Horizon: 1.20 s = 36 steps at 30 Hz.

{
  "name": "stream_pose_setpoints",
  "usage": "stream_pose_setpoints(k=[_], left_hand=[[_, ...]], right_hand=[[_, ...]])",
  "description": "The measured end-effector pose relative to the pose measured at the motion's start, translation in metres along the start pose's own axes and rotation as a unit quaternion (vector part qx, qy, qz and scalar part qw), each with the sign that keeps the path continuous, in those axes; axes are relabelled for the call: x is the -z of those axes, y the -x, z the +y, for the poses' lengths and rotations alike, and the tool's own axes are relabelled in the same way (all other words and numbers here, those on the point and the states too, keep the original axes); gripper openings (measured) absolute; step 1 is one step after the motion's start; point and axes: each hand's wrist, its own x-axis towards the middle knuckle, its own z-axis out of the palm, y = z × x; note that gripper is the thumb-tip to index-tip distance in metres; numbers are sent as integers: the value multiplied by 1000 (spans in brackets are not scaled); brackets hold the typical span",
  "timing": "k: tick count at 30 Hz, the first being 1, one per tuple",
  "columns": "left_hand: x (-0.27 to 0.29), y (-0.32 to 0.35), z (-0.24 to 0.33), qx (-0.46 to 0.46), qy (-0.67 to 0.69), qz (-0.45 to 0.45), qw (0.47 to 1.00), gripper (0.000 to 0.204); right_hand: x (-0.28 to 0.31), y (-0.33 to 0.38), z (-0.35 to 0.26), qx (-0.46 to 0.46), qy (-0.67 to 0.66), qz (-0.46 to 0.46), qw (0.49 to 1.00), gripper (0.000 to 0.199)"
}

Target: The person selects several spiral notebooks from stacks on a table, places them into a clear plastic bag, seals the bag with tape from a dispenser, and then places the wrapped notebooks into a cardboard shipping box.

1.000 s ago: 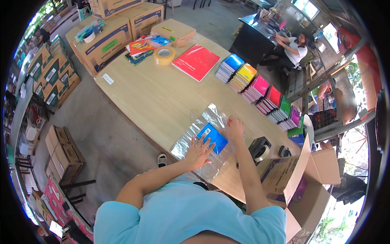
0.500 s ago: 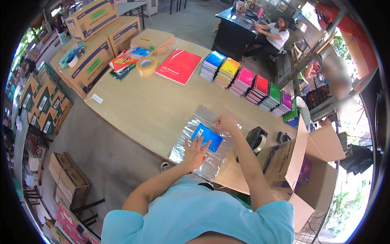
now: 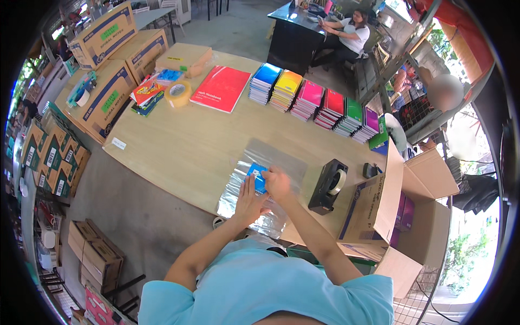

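A small blue notebook (image 3: 257, 171) lies on a clear plastic sheet (image 3: 274, 153) near the table's front edge, partly covered by my hands. Pale streaks cross its cover; whether glare or a fold of plastic, I cannot tell. My left hand (image 3: 249, 202) rests on the near left part of the notebook with its fingers stretched out together. Over the notebook's right side is my right hand (image 3: 278, 184), its fingers curled and pinched. Whatever sits in that pinch is hidden.
Right of the sheet stands a black tape dispenser (image 3: 329, 187), then an open carton (image 3: 368, 208). Notebook stacks (image 3: 307, 99) line the far edge. A red notebook (image 3: 221, 88) and a tape roll (image 3: 177, 94) lie far left, beside large cartons (image 3: 103, 100). Another person (image 3: 352, 35) sits beyond.
My right hand has come left and nearer, from the plastic's far right part onto the notebook. My left hand has shifted slightly left, its spread fingers now together. The view has moved a little.
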Motion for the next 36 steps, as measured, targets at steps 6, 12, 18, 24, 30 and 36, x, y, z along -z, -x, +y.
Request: stream_pose_setpoints(k=[6, 12, 18, 24, 30, 36], left_hand=[[-20, -9, -7, -10, -86, -21, 996, 83], [-21, -26, -6, -1, -19, -48, 999, 95], [-40, -26, -16, -18, -72, -7, 997, 88], [-46, -27, -19, -19, -41, 53, 998, 90], [20, 7, -47, -72, -47, -139, 987, 83], [82, -42, -74, -142, -57, 21, 988, 54]], right_hand=[[-14, 10, -8, -14, -16, 74, 997, 10], [-14, 12, -15, -34, -12, 105, 994, 11], [-18, 14, -34, -86, 1, 101, 991, 8], [-22, 18, -37, -69, 58, 90, 992, 8], [-2, 43, -56, -79, 62, -10, 995, 35], [-11, 60, -59, -54, 89, 40, 994, 55]])
